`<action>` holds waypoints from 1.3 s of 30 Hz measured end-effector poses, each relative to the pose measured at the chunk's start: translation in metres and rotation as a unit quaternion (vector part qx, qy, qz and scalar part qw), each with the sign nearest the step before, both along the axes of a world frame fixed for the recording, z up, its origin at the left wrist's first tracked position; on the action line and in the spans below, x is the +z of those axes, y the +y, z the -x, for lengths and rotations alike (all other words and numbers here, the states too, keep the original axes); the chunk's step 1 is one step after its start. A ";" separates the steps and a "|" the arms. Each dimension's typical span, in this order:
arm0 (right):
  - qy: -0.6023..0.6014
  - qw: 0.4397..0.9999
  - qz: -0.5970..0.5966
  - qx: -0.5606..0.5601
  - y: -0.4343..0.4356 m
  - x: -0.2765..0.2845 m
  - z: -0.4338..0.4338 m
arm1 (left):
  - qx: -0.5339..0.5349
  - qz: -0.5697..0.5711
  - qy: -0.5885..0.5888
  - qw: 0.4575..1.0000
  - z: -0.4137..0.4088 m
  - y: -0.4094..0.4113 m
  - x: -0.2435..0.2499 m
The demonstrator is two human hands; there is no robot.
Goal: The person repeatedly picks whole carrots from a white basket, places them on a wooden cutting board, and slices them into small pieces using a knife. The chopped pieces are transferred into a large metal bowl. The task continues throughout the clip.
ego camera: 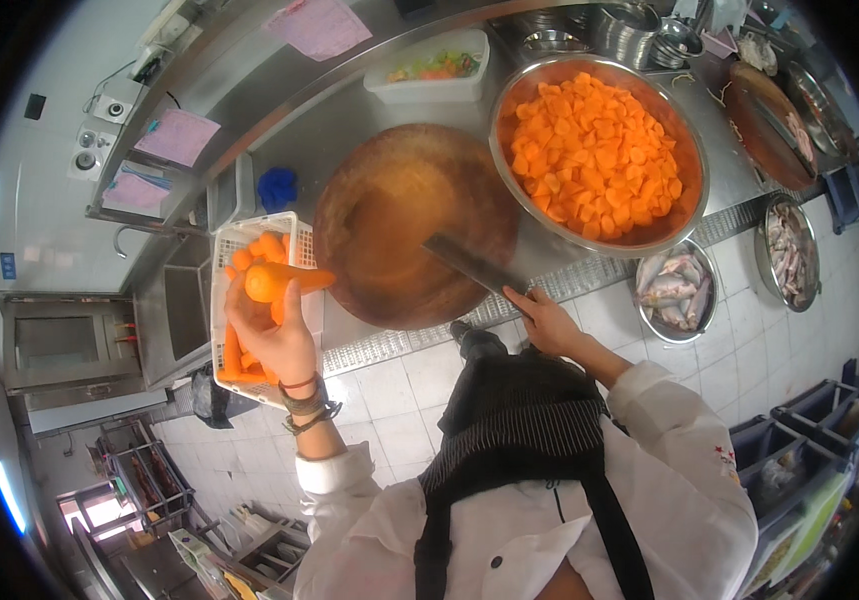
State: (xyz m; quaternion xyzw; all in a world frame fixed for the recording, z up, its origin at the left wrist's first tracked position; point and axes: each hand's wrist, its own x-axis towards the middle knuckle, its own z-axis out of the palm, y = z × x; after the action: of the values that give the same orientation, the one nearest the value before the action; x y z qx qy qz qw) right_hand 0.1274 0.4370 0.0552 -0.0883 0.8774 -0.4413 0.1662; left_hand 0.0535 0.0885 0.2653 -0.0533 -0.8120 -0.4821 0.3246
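Note:
Between the thumb and fingers of my left hand (279, 337) is a peeled whole carrot (279, 283), its thin tip pointing right. It is above a white plastic basket (221, 259) that holds more peeled carrots (233, 358). My right hand (545, 322) grips a cleaver (467, 262) by its handle, and the dark blade lies over a round wooden chopping block (399, 195). Past the block on the right, a large steel bowl (692, 225) is heaped with cut carrot pieces (594, 154).
At the back sits a white plastic tub (425, 91) of chopped vegetables. A blue cloth (277, 189) lies left of the block. Steel bowls of fish (673, 292) and fish pieces (786, 255) are low on the right. Another round board (767, 124) carries a knife. A sink (185, 300) is left.

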 end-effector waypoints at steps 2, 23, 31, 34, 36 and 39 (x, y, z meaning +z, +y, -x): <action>0.033 0.994 -0.103 0.008 -0.003 -0.031 -0.005 | -0.009 0.000 -0.004 1.000 0.002 0.000 -0.007; -0.027 0.974 -0.018 -0.225 -0.041 0.014 0.041 | -0.206 -0.137 -0.252 0.935 0.103 -0.041 -0.189; -0.002 0.971 -0.148 -0.186 -0.059 0.015 0.078 | -0.220 0.094 -0.243 0.940 0.123 -0.083 -0.257; 0.010 0.978 -0.148 -0.143 -0.084 0.037 0.095 | -0.233 0.106 -0.225 0.940 0.126 -0.079 -0.259; 0.024 0.982 -0.151 -0.108 -0.094 0.036 0.114 | -0.237 0.126 -0.210 0.940 0.132 -0.078 -0.256; 0.022 0.985 -0.152 -0.082 -0.104 0.031 0.143 | -0.213 0.160 -0.184 0.946 0.128 -0.075 -0.256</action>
State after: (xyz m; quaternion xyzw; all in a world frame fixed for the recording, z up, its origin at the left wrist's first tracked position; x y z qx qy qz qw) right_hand -0.0153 0.3330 0.0859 0.0003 0.9421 -0.3125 0.1217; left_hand -0.0742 0.0137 0.0094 -0.1864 -0.8940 -0.4048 0.0463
